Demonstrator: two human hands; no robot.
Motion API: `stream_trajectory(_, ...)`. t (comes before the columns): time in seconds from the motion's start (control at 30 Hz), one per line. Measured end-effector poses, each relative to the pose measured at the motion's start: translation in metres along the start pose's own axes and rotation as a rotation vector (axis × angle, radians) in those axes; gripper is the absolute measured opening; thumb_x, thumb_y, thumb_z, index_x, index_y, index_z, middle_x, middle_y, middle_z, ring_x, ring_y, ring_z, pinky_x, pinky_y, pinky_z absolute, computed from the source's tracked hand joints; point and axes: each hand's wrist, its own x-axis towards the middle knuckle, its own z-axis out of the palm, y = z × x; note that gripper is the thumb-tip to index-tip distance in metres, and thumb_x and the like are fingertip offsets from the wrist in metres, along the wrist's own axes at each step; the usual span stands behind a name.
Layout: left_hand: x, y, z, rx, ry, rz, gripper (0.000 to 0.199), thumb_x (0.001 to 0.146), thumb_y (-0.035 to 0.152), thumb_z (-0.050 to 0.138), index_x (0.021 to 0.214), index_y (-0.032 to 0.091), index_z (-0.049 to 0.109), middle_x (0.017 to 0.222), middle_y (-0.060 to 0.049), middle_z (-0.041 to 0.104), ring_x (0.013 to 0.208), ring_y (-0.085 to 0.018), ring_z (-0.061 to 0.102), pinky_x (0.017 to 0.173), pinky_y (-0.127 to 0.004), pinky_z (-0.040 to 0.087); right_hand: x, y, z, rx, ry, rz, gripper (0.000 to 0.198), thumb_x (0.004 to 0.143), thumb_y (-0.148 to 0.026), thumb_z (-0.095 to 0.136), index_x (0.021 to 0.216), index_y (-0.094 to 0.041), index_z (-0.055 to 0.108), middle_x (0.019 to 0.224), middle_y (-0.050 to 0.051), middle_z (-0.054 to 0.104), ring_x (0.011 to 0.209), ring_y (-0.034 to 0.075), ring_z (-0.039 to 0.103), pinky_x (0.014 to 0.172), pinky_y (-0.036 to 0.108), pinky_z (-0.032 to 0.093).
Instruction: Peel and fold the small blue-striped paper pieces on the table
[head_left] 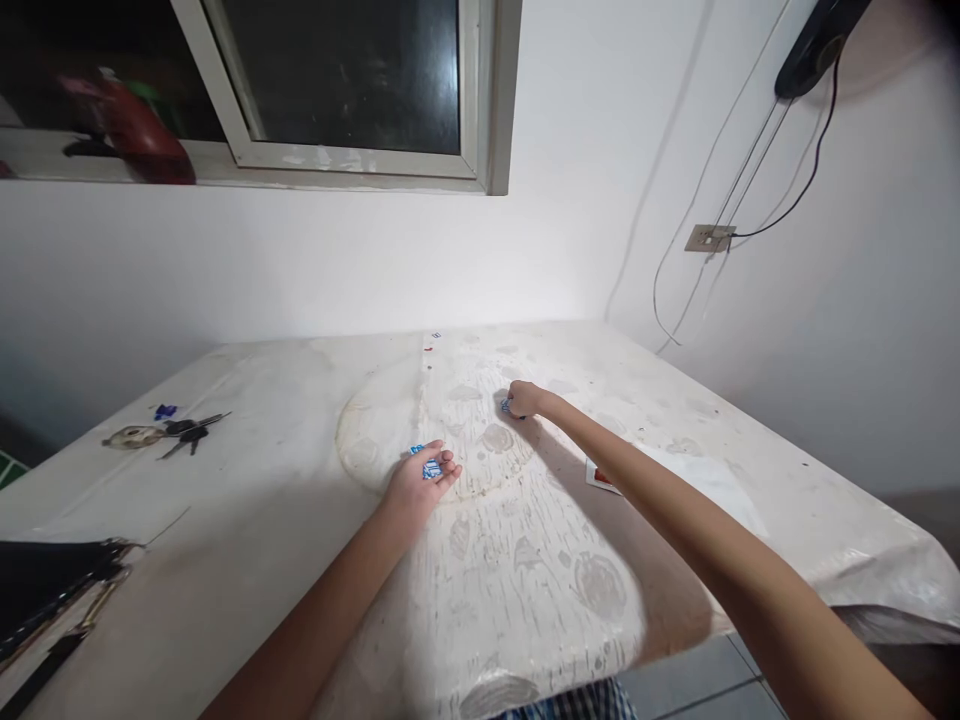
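My left hand (pixel 420 483) is turned palm up just above the table, its fingers loosely curled. Small blue-and-white patterned pieces (pixel 432 468) rest in it; their exact kind is too small to tell. Farther off and to the right, my right hand (pixel 524 398) is closed with its fingertips down at the tabletop. Between those fingers shows another blue-and-white piece (pixel 506 406), partly hidden by the hand. Both hands are apart from each other over the pale patterned table cover (pixel 465 570).
A bunch of keys (pixel 187 430) lies at the left, with a black zippered bag (pixel 52 590) nearer me. Under my right forearm is a white sheet with a red picture (pixel 602 476). Tiny scraps (pixel 428 349) lie toward the wall. A window (pixel 345 80) is above.
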Motion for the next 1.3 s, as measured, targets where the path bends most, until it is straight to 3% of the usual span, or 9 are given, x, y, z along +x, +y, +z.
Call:
stream_trajectory(0.13, 0.000, 0.002, -0.002, -0.043, 0.039, -0.046, 0.009, 0.074, 0.006, 0.051, 0.075, 0.015, 0.047, 0.055, 0.001, 0.050, 0.047, -0.006, 0.049, 0.062, -0.022, 0.051, 0.005, 0.000, -0.001, 0.087, -0.053, 0.034, 0.026, 0.086, -0.029, 0.050, 0.107, -0.015, 0.054, 0.106, 0.007, 0.056, 0.089, 0.016, 0.057, 0.075, 0.034, 0.049)
stream_trajectory(0.3, -0.004, 0.002, -0.005, -0.063, -0.051, -0.048, 0.010, 0.074, 0.008, 0.054, 0.070, 0.014, 0.047, 0.060, -0.001, 0.051, 0.050, -0.007, 0.050, 0.064, -0.023, 0.051, 0.005, 0.001, 0.004, 0.281, -0.063, 0.048, 0.028, 0.085, -0.029, 0.051, 0.108, -0.013, 0.053, 0.107, 0.008, 0.055, 0.091, 0.017, 0.056, 0.076, 0.036, 0.048)
stream_trajectory(0.43, -0.006, 0.003, -0.007, -0.055, -0.096, -0.054, 0.011, 0.073, 0.008, 0.056, 0.070, 0.014, 0.047, 0.062, -0.001, 0.053, 0.052, -0.006, 0.051, 0.067, -0.023, 0.052, 0.000, -0.002, 0.008, 0.555, -0.052, 0.007, 0.024, 0.086, -0.029, 0.050, 0.103, -0.014, 0.054, 0.102, 0.006, 0.057, 0.085, 0.015, 0.057, 0.073, 0.033, 0.049)
stream_trajectory(0.57, 0.002, 0.008, -0.014, -0.003, -0.101, -0.017, 0.010, 0.073, 0.010, 0.057, 0.077, 0.013, 0.048, 0.078, -0.008, 0.061, 0.054, -0.007, 0.055, 0.068, -0.025, 0.052, -0.008, -0.006, 0.008, 0.950, -0.055, -0.145, 0.005, 0.082, -0.014, 0.050, 0.086, -0.011, 0.053, 0.086, 0.007, 0.059, 0.072, 0.012, 0.057, 0.064, 0.027, 0.049)
stream_trajectory(0.67, 0.013, 0.017, -0.022, 0.089, -0.088, 0.123, 0.016, 0.076, 0.016, 0.055, 0.090, 0.015, 0.047, 0.081, -0.009, 0.063, 0.048, -0.008, 0.054, 0.062, -0.029, 0.053, -0.014, -0.010, 0.005, 1.236, -0.068, -0.274, 0.007, 0.078, -0.009, 0.047, 0.083, -0.015, 0.048, 0.085, 0.008, 0.059, 0.073, 0.012, 0.059, 0.066, 0.027, 0.050)
stream_trajectory(0.8, 0.028, 0.043, -0.018, 0.293, -0.030, 0.324, 0.023, 0.076, 0.020, 0.055, 0.098, 0.015, 0.050, 0.077, -0.007, 0.061, 0.051, -0.011, 0.056, 0.061, -0.033, 0.052, -0.017, -0.020, -0.007, 1.494, -0.064, -0.396, 0.009, 0.077, -0.020, 0.047, 0.085, -0.017, 0.047, 0.086, 0.008, 0.058, 0.079, 0.016, 0.060, 0.068, 0.033, 0.051)
stream_trajectory(0.97, 0.040, 0.091, 0.023, 0.355, -0.154, 0.628, 0.020, 0.073, 0.017, 0.057, 0.092, 0.019, 0.061, 0.105, -0.007, 0.059, 0.094, -0.015, 0.058, 0.090, -0.030, 0.042, -0.023, -0.042, -0.029, 1.793, 0.088, -0.548, 0.016, 0.075, -0.026, 0.044, 0.087, -0.019, 0.052, 0.092, 0.005, 0.059, 0.085, 0.016, 0.057, 0.075, 0.031, 0.050)
stream_trajectory(1.1, 0.042, 0.107, 0.040, 0.398, -0.266, 0.792, 0.035, 0.076, 0.031, 0.058, 0.111, 0.030, 0.054, 0.133, -0.001, 0.041, 0.123, -0.022, 0.037, 0.098, -0.036, 0.036, -0.039, -0.050, -0.040, 1.739, 0.283, -0.644, 0.021, 0.075, -0.030, 0.042, 0.083, -0.017, 0.056, 0.109, 0.006, 0.059, 0.099, 0.018, 0.052, 0.078, 0.029, 0.045)
stream_trajectory(1.3, 0.027, 0.103, 0.030, 0.359, -0.288, 0.744, 0.048, 0.081, 0.042, 0.048, 0.127, 0.035, 0.038, 0.144, 0.000, 0.021, 0.123, -0.027, 0.036, 0.093, -0.040, 0.041, -0.066, -0.046, -0.047, 1.508, 0.335, -0.802, 0.036, 0.083, -0.036, 0.030, 0.106, -0.019, 0.051, 0.121, 0.006, 0.054, 0.114, 0.021, 0.046, 0.086, 0.037, 0.037)
